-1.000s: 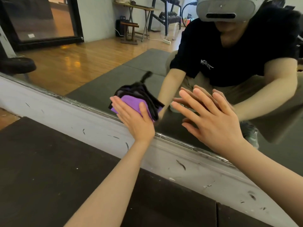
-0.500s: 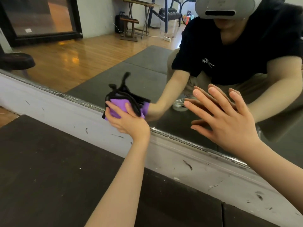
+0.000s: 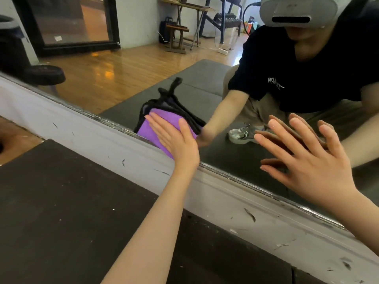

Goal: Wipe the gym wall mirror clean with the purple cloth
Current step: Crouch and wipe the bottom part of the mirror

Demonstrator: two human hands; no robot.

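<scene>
Currently the left hand (image 3: 174, 138) lies flat on the purple cloth (image 3: 162, 128), fingers straight and together, thumb out to the right, pressing the cloth against the mirror (image 3: 123, 78) right at its bottom edge. Cloth is folded, purple face toward the camera, black trim bunched at the top; its lower corner overlaps the mirror's metal edge strip (image 3: 246, 181).

Right hand (image 3: 307, 160) is spread wide, fingers straight, palm toward the glass to the right of the cloth; fingertips meet their reflection, so it touches the mirror. It holds nothing. The two hands are apart, with bare glass between them.

Surroundings:
- White baseboard (image 3: 102, 138) runs diagonally under the mirror, scuffed, with chipped paint.
- Dark floor mat (image 3: 61, 201) fills the foreground, speckled with white flecks; a patch of wood floor (image 3: 14, 140) shows at far left.
- Reflected in the glass: a person crouching in a black T-shirt with a headset, a grey sneaker (image 3: 242, 134), grey mats, wood flooring, a black-framed panel (image 3: 71, 23), a folding table and a dumbbell rack (image 3: 225, 19) at the back.
- Dark rounded object (image 3: 43, 73) at left edge, identity unclear.

Nothing sits between the cloth and the glass. Right forearm crosses the lower right corner, covering part of the baseboard.
</scene>
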